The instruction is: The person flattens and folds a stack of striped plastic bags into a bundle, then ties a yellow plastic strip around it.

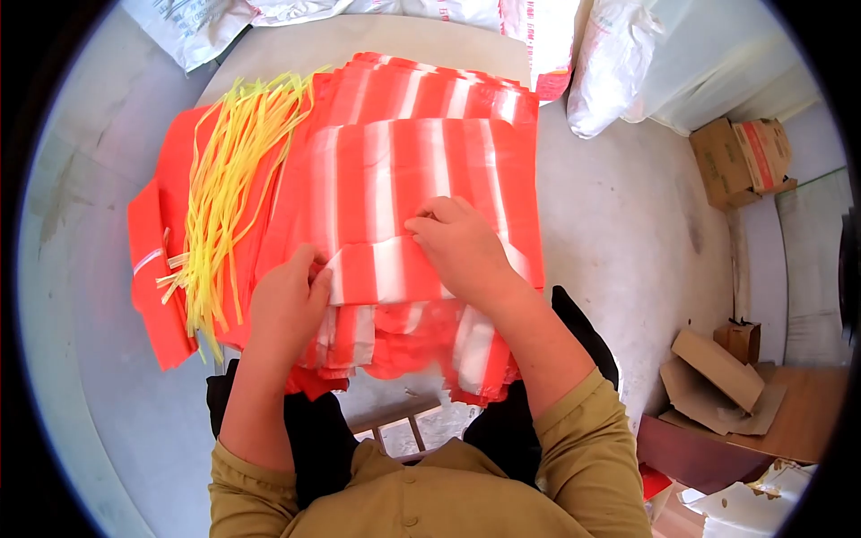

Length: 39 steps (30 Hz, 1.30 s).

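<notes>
A stack of red-and-white striped plastic sheets or bags (404, 170) lies in front of me, its lower edge folded up in a band. My left hand (291, 291) rests at the left end of that band, fingers curled at its edge. Higher up and to the right, my right hand (453, 238) has its thumb and fingers pinched together over the striped top layer; what they hold is too small to make out. Yellow strips (238, 170) lie in a loose bundle left of the stack, on plain red material (170, 161). A folded red piece (157, 269) with a pale tie is at the far left.
White sacks (614, 63) stand beyond the stack. Cardboard boxes (740, 161) are at the far right on the floor (628, 206). An opened carton (717, 386) lies on a brown table (798, 403) at the lower right. Below the stack shows a wooden frame (399, 435).
</notes>
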Each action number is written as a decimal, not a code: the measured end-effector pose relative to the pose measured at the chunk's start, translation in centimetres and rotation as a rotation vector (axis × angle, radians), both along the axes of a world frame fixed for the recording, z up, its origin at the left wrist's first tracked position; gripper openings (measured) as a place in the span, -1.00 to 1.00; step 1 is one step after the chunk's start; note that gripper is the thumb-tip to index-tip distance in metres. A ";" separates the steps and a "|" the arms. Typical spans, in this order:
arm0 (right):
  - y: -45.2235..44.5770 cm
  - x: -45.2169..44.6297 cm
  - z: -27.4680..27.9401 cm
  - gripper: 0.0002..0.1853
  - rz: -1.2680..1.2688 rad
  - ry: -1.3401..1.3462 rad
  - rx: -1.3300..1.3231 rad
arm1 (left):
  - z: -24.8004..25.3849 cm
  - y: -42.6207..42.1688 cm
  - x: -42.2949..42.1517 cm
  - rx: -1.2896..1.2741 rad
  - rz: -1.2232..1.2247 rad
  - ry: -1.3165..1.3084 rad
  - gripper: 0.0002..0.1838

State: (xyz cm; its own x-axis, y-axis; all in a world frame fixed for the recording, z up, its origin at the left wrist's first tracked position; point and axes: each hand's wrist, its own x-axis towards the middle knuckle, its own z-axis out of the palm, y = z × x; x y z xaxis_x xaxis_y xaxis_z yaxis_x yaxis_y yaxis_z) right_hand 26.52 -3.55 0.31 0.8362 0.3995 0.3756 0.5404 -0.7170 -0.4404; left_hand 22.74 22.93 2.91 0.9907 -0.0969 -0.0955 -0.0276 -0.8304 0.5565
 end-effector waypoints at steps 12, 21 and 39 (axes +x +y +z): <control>-1.5 -3.5 2.0 -0.44 0.242 -0.001 -0.100 | -0.5 0.7 -0.2 0.117 -0.031 -0.107 -0.80; -2.6 -3.6 1.9 -0.28 0.260 0.093 -0.189 | 0.5 -0.3 0.0 0.039 -0.368 -0.414 -0.48; -7.0 -3.7 2.5 -0.26 0.123 0.151 -0.323 | -1.2 -0.7 0.5 0.147 -0.472 -0.390 -0.38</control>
